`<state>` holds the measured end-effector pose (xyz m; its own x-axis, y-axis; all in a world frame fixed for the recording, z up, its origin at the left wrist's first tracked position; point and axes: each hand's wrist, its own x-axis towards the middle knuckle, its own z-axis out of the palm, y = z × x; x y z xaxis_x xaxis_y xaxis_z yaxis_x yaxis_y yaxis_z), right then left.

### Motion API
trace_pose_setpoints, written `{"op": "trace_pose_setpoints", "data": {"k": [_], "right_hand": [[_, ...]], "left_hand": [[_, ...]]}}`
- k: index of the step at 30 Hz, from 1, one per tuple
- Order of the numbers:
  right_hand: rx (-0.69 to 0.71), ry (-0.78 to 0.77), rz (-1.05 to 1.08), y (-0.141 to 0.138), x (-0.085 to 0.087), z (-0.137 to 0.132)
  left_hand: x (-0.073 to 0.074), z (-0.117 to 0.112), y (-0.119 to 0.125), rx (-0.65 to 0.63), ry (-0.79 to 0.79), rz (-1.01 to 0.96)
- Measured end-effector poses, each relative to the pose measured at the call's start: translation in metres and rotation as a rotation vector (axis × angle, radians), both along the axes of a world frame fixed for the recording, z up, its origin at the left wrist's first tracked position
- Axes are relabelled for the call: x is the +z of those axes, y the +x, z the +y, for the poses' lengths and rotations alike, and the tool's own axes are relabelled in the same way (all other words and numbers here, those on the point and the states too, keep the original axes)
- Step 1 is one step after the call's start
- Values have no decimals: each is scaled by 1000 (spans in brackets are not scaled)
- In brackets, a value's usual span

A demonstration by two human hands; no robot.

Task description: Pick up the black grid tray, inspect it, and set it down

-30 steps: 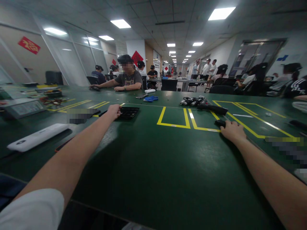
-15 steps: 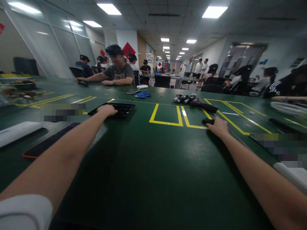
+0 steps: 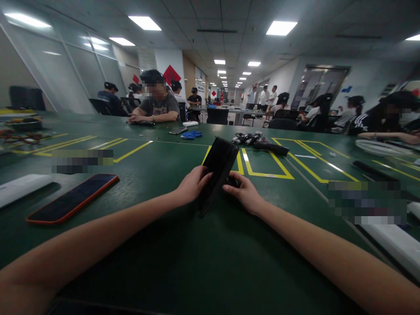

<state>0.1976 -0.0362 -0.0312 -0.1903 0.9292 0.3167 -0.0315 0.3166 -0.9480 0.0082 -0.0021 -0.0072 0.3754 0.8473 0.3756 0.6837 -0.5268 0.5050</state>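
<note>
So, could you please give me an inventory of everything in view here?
table: 1, green, foreground
tray: 1, black, tilted, centre
small object: 1, dark, just right of tray
phone-like slab: 1, dark, orange-edged, left
white devices: 2, white, left and right
crumpled item: 1, blue, far side
long object: 1, black, right of centre
tape outlines: several, yellow, on table
co-workers: several, mixed clothing, background
ceiling lights: several, white, overhead
left hand: 1, bare, gripping tray
right hand: 1, bare, holding small object

orange-edged phone [image 3: 74, 199] at left; farther off, blue cloth [image 3: 191, 135], perhaps a glove.
</note>
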Motion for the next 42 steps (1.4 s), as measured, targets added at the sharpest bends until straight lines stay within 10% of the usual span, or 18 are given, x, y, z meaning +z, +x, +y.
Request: {"op": "trace_pose_setpoints", "data": {"k": [18,28,42], "right_hand": [[67,532,-550,10,-6,8],[92,551,-717,10,-3,6],[98,571,-638,12,-3,5]], "left_hand": [[-8,-22,-2,-130,-31,13],[16,-10,-23,39,-572,-601],[25,-20,-23,-178,-437,-307]]}}
